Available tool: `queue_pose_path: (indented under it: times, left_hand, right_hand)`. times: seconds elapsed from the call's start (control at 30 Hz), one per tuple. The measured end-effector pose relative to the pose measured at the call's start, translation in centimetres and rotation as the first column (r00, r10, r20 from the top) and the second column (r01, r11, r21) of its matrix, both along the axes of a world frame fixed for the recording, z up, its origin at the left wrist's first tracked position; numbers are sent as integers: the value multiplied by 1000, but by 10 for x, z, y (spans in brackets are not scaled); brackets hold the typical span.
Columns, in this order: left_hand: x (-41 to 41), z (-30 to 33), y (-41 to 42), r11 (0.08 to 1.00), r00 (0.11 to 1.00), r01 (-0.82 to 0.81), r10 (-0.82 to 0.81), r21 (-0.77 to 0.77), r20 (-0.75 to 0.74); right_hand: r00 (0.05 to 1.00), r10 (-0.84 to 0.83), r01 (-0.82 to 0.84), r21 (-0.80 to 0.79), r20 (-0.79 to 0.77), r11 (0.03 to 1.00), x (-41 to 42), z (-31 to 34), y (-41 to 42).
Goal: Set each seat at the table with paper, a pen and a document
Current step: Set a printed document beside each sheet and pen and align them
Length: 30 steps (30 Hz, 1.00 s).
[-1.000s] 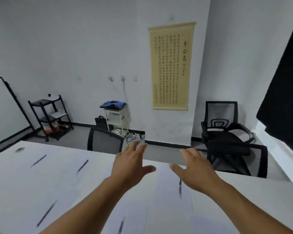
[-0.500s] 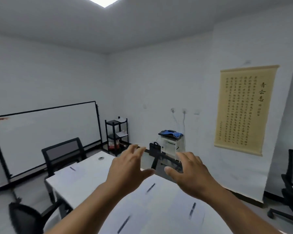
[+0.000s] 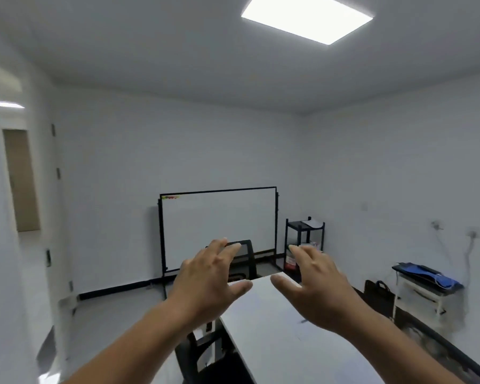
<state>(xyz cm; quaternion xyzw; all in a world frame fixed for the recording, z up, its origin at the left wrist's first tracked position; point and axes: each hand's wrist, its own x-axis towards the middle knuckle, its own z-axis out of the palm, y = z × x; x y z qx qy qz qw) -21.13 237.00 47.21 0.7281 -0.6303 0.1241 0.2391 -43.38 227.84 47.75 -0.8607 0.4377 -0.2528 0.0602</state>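
Both my hands are raised in front of me, palms down, fingers spread and holding nothing. My left hand hovers over the near left edge of the long white table. My right hand hovers above the table's middle. Part of a dark pen shows on the table just under my right wrist. No paper or document can be made out on the blurred white surface. A black mesh chair stands at the table's far end, and another black chair is tucked at its left side.
A black-framed whiteboard stands against the far wall, with a black shelf unit to its right. At the right wall stand a white stand with blue items and a black bag. A doorway opens at left.
The view has swung left and upward, from the scroll wall to the whiteboard and ceiling. Both hands stay raised and spread in front of me, holding nothing.
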Motion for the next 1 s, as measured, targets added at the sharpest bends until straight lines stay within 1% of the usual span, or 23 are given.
queue_pose_path:
  times: [0.1,0.3,0.53,0.7,0.87,1.0]
  left_hand:
    - [36,7,0,995,994,-102,101,17,35]
    - [98,28,-17,959,960,-278,277,47,36]
    - [144,40,-34,889,890,-454,455,59,5]
    - [178,48,-30,844,847,-532,532,76,16]
    - [222,66,-22,813,814,-580,580,37,18]
    - [276,72,-12,806,806,-592,592,-6,20]
  right_hand:
    - [996,89,-90,-38,-31,995,44,6,-25]
    - [964,251,-258,-91,-82,962,121,18,-79]
    - [905,418,-421,-35,-83,906,201,31,-129]
    - [869,491,-493,-27,-63,869,252,34,-144]
    - [849,527,-529,-57,-46,847,309,53,-145]
    - [837,547,-546,-112,-23,831,370,63,-136]
